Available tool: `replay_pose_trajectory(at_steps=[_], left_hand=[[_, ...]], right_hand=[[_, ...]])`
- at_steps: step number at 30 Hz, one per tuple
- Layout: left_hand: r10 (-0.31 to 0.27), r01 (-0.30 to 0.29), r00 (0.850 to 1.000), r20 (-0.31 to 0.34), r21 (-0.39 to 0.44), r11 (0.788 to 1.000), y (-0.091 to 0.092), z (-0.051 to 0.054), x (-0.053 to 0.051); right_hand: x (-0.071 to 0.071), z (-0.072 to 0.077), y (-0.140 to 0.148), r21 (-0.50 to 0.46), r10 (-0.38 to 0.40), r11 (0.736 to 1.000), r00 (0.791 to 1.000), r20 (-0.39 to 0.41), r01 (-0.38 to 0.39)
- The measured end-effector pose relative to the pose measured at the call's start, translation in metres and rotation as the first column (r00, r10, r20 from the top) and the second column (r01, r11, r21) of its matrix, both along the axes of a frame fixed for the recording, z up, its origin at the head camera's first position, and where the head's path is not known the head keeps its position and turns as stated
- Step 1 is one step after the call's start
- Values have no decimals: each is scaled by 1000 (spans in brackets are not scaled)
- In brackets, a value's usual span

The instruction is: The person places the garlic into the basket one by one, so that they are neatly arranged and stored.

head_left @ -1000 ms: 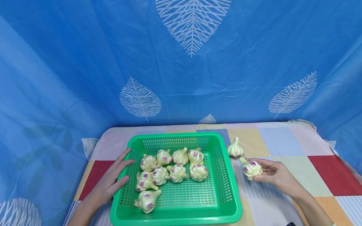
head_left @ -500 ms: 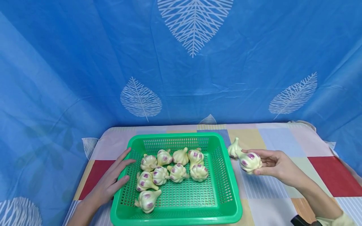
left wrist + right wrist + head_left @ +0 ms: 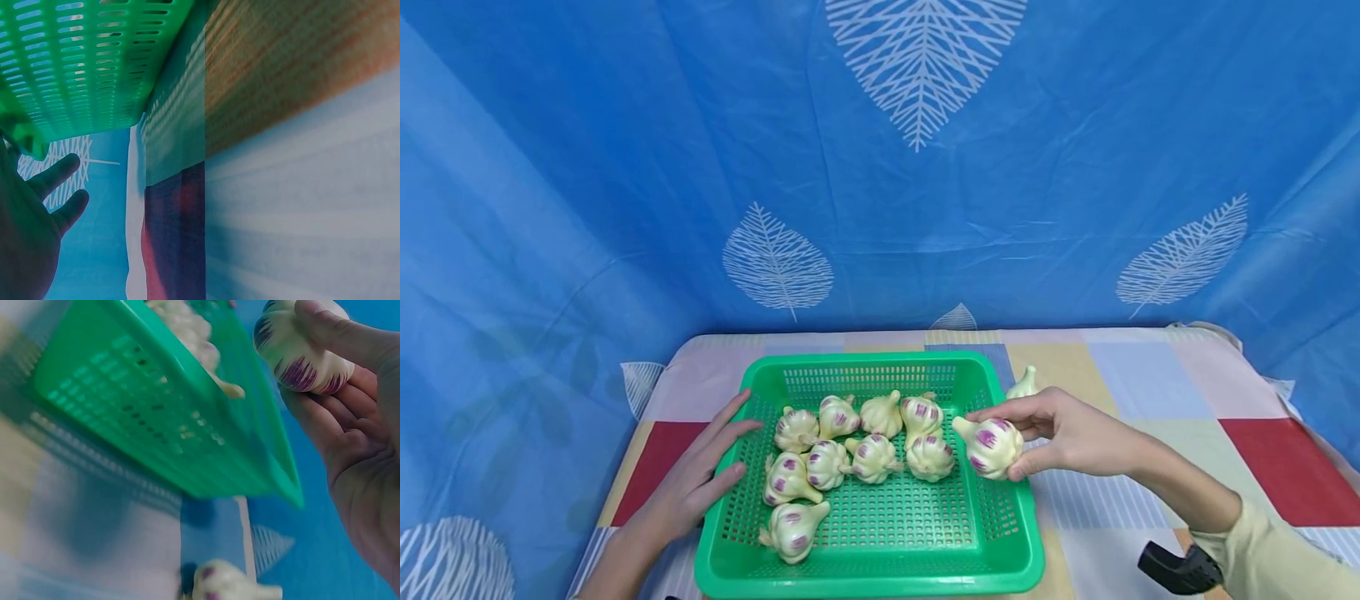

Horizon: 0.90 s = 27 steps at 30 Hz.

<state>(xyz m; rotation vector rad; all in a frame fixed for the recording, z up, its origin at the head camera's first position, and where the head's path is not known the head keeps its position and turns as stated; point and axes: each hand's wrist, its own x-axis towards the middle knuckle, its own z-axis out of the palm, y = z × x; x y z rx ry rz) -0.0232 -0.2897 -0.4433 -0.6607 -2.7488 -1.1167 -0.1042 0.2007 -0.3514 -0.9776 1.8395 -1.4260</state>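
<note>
Between thumb and fingers, my right hand (image 3: 1071, 433) grips a white garlic bulb (image 3: 995, 448) streaked with purple, held over the right wall of a green plastic basket (image 3: 880, 587). The right wrist view shows the same bulb (image 3: 306, 353) pinched above the basket's rim. My left hand (image 3: 688, 479) rests at the basket's left rim, its fingers spread and straight. Several garlic bulbs (image 3: 872, 458) lie inside the basket, mostly to the left and back. Beyond the right hand, one more bulb (image 3: 1024, 383) sits on the table outside the basket, partly hidden.
A patchwork tablecloth (image 3: 1165, 375) covers the table. Behind it hangs a blue curtain (image 3: 1037, 167) with white leaf prints. Inside the basket, its slotted floor (image 3: 902, 521) shows at the front right. A black strap piece (image 3: 1180, 569) is at the right wrist.
My right hand has lifted the garlic bulb and carried it left, from the table beside the basket to above its right wall. The left hand has stayed at the rim.
</note>
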Motion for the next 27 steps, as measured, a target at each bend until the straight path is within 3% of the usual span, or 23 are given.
replay_pose_trajectory(at_steps=[4,7,10,13,16,21,24,27], left_hand=[[-3,3,1000,2,-2,1000,1,-1,0],[-7,7,1000,3,-1,1000,1,0,-1],[-7,7,1000,9,0,1000,1,1,0],[-10,10,1000,20,11,1000,1,1,0],[-9,8,1000,22,18,1000,1,2,0],[-1,1,1000,12,8,1000,1,0,0],[0,0,1000,8,2,1000,0,0,-1],[-3,3,1000,11,6,1000,0,0,-1]], right_hand=[[-4,3,-23,80,79,994,997,-3,-79],[-5,6,-42,150,137,981,988,-67,-126],[-7,5,-63,213,218,960,963,-157,-182],[-6,3,-85,287,324,923,922,-213,-258],[-3,-2,-108,390,456,858,847,-274,-335],[2,-18,-142,513,644,739,682,-347,-437],[7,-28,-159,559,706,691,595,-384,-459],[12,-35,-171,609,743,660,500,-444,-440]])
